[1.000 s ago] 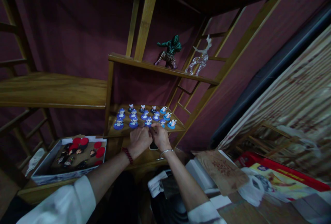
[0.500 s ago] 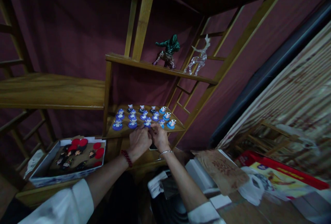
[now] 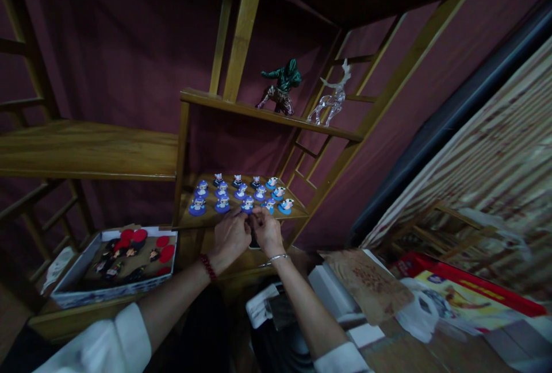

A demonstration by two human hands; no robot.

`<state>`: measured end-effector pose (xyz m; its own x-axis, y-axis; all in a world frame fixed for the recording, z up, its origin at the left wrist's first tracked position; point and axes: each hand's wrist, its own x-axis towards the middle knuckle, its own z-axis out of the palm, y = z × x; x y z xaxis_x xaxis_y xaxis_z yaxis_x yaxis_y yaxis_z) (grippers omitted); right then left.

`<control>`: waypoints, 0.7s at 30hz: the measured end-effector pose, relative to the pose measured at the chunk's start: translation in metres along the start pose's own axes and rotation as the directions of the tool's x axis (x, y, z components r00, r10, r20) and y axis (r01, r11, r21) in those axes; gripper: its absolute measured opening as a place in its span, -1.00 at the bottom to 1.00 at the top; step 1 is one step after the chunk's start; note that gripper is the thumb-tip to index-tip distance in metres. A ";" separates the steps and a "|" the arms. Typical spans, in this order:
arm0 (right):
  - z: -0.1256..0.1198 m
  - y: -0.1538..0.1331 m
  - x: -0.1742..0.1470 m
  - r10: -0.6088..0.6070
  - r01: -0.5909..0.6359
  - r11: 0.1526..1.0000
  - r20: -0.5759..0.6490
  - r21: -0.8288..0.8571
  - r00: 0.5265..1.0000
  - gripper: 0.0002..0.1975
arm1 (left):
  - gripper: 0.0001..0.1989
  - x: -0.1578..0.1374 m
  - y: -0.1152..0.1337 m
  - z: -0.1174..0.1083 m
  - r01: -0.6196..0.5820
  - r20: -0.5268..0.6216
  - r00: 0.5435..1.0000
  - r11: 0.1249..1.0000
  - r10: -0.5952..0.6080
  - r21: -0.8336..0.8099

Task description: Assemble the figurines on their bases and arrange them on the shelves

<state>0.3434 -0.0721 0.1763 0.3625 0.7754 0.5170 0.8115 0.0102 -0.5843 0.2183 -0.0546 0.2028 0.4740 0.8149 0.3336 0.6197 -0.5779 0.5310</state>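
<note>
My left hand (image 3: 233, 236), with a dark red bead bracelet at its wrist, is at the front edge of the small wooden shelf (image 3: 196, 222). My right hand (image 3: 267, 232), wearing a silver bangle, is right beside it, and the fingertips nearly meet. Both hands have curled fingers; whatever lies between them is hidden. Just beyond the fingers stands a purple-based figurine (image 3: 247, 204) in the front row. Several more small figurines are lined up in rows, among them a blue-based one (image 3: 285, 206) at the right and a dark one (image 3: 237, 180) at the back.
A patterned box (image 3: 107, 291) with dark figurines and red discs stands lower left. Above, a green hooded figure (image 3: 283, 83) and a clear deer (image 3: 332, 100) stand on an upper shelf (image 3: 241, 107). At right lie cardboard (image 3: 366, 284), a plastic bag (image 3: 417, 312) and a red-yellow package (image 3: 470, 295).
The view has shifted slightly. Both hands stay together at the shelf's front edge with only a small movement of the fingers, and the figurine rows look the same.
</note>
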 end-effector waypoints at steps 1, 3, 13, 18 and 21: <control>0.001 -0.001 -0.003 -0.028 0.028 1.000 -0.037 0.005 0.999 -0.83 | -0.74 -0.002 -0.002 0.000 -0.007 -0.014 1.000 1.000 0.007 -0.018; 0.003 -0.006 -0.010 -0.101 0.103 0.994 -0.100 0.017 0.990 -0.85 | -0.74 -0.008 -0.009 0.001 -0.037 -0.063 0.997 0.998 0.034 -0.045; 0.023 -0.044 -0.012 -0.182 0.183 0.983 0.089 -0.002 0.979 -0.73 | -0.73 -0.025 -0.041 -0.013 -0.050 -0.253 0.965 0.996 0.068 0.075; 0.024 -0.055 -0.001 -0.102 0.130 0.978 0.175 -0.161 0.979 -0.72 | -0.76 -0.024 -0.037 -0.029 0.059 -0.122 0.992 0.991 -0.044 0.120; 0.022 -0.060 0.005 -0.043 0.113 0.956 0.252 -0.270 0.967 -0.72 | -0.77 -0.022 -0.035 -0.034 0.094 -0.068 0.994 0.986 -0.085 0.137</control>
<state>0.2864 -0.0549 0.1996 0.1999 0.9081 0.3679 0.9406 -0.0727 -0.3317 0.1651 -0.0504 0.2031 0.3758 0.8623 0.3393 0.7413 -0.4995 0.4483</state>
